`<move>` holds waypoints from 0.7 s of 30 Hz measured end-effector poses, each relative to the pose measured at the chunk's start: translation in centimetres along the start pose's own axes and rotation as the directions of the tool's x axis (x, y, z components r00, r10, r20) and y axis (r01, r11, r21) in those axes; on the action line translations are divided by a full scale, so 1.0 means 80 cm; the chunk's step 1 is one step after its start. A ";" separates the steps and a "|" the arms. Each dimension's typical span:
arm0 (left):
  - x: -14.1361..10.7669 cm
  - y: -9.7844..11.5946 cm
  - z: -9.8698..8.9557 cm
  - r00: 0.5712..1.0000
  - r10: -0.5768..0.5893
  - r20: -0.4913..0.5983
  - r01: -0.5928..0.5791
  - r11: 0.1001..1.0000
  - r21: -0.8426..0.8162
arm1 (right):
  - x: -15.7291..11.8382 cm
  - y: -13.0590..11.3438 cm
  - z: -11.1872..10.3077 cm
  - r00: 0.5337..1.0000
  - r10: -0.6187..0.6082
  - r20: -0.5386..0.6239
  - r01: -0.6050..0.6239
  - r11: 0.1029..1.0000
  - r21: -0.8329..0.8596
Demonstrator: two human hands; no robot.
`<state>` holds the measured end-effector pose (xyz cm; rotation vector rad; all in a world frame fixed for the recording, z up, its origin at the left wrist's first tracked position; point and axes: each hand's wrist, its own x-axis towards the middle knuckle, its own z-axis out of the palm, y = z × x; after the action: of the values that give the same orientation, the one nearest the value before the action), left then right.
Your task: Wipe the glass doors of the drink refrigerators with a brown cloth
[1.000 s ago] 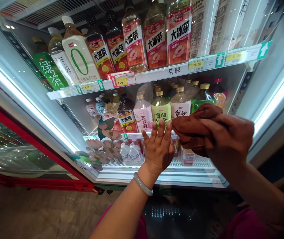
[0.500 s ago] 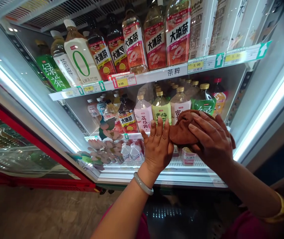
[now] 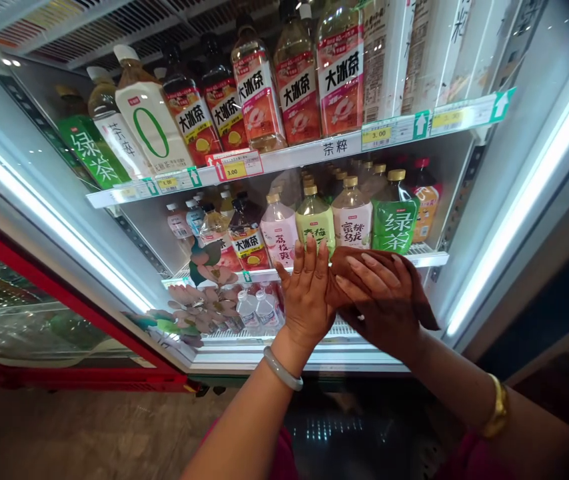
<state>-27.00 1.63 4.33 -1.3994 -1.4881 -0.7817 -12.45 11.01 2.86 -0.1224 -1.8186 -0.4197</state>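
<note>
My right hand presses a bunched brown cloth against the glass door of a drinks fridge, fingers laid over the cloth. Part of the cloth is hidden under the palm. Just left of it, my left hand lies flat on the glass with its fingers spread, its thumb side away from the cloth. The edge of that hand meets the cloth's left end; whether it grips any of it does not show. Behind the glass stand a yellow-green labelled bottle, a pink labelled bottle and a green tea bottle.
An upper shelf with price tags carries several tea bottles. A flower decal sits on the glass at lower left. A red-framed fridge adjoins on the left. Bright light strips run along the sides. Brown floor shows below.
My right hand and the cloth have moved left and slightly down, closer to my left hand, uncovering the green tea bottle. My left hand stays flat. The view has shifted slightly.
</note>
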 end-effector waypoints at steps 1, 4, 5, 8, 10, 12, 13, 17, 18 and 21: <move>0.000 0.000 0.000 1.000 -0.001 0.000 0.001 1.000 0.001 | 0.000 0.011 -0.002 0.999 -0.041 0.005 0.041 0.999 -0.005; 0.000 0.002 0.001 1.000 -0.016 -0.016 0.016 1.000 0.014 | 0.008 0.066 -0.018 0.996 -0.087 -0.006 0.087 0.996 0.034; 0.000 0.003 0.002 1.000 -0.021 -0.020 0.021 1.000 0.022 | 0.013 0.083 -0.023 0.997 -0.071 -0.040 0.073 0.996 0.042; 0.001 0.008 0.005 0.999 -0.033 -0.020 0.034 0.999 0.039 | 0.023 0.111 -0.032 0.976 0.023 -0.216 -0.028 0.999 -0.018; 0.001 0.010 0.007 0.999 -0.040 -0.022 0.041 0.998 0.048 | 0.024 0.100 -0.029 0.959 0.096 -0.267 -0.117 0.991 -0.064; 0.001 0.011 0.008 0.999 -0.043 -0.031 0.044 0.998 0.046 | 0.020 0.073 -0.021 0.974 0.105 -0.199 -0.118 0.991 -0.058; 0.001 0.011 0.009 0.998 -0.043 -0.036 0.045 0.998 0.036 | 0.018 0.060 -0.017 0.988 0.072 -0.136 -0.078 0.996 -0.041; 0.003 0.010 0.010 0.997 -0.056 -0.055 0.056 0.998 -0.001 | 0.015 0.051 -0.018 0.996 -0.094 0.006 0.094 0.994 0.048; 0.003 0.011 0.011 0.996 -0.060 -0.061 0.060 0.998 0.007 | 0.016 0.061 -0.021 0.997 -0.078 0.006 0.077 0.995 0.061; 0.004 0.017 0.013 0.996 -0.043 -0.075 0.047 0.998 0.051 | 0.022 0.087 -0.029 0.994 0.089 -0.067 -0.085 0.995 0.055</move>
<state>-25.88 2.90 4.07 -1.2886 -1.4772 -0.8075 -8.75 16.45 6.58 -0.1488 -1.7475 -0.3113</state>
